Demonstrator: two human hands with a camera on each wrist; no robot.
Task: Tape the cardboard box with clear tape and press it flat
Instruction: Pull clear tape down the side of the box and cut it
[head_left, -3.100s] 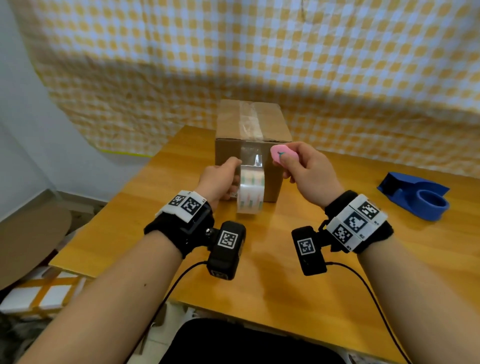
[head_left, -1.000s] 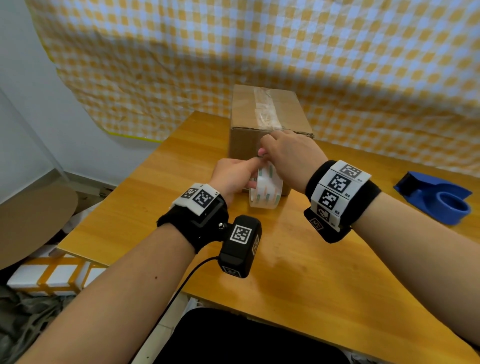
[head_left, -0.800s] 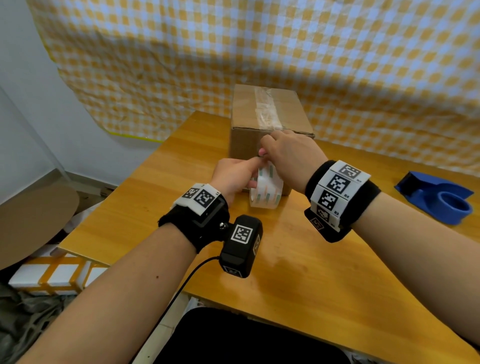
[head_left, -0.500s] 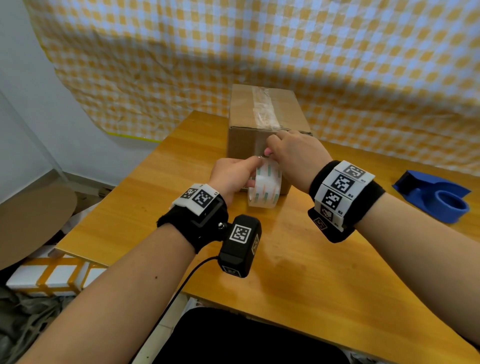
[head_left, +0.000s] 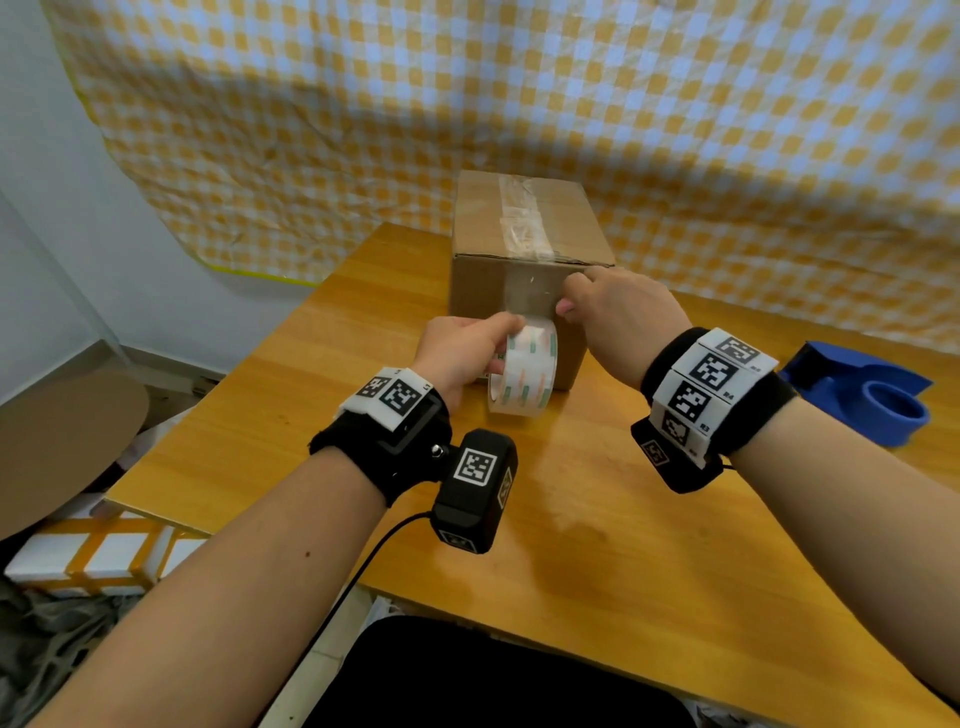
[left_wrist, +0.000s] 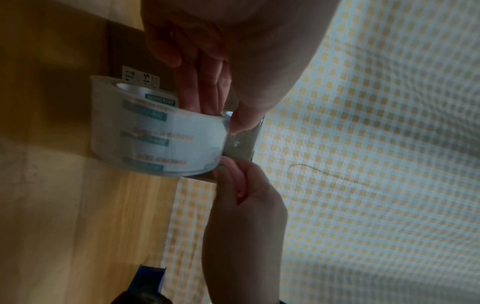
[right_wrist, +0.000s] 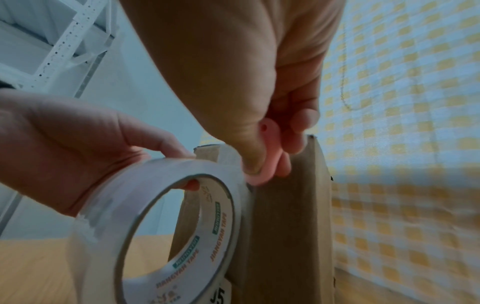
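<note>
A brown cardboard box (head_left: 524, 244) stands on the wooden table (head_left: 597, 519), with clear tape along its top seam and down its near face. My left hand (head_left: 467, 353) grips the roll of clear tape (head_left: 524, 371) against the lower front of the box, fingers through its core (right_wrist: 166, 232). My right hand (head_left: 613, 317) holds a small pink cutter (right_wrist: 262, 152) at the tape strip just above the roll (left_wrist: 158, 142), touching the box face (right_wrist: 285, 226). The cutter's blade is hidden.
A blue tape dispenser (head_left: 862, 389) lies at the table's right side. A yellow-and-white checked cloth (head_left: 519, 104) hangs behind the table. Cardboard and white boxes (head_left: 93, 551) sit on the floor to the left. The near half of the table is bare wood.
My right hand came across from the right with the pink cutter and now presses it at the tape above the roll. My left hand and the roll stayed nearly still.
</note>
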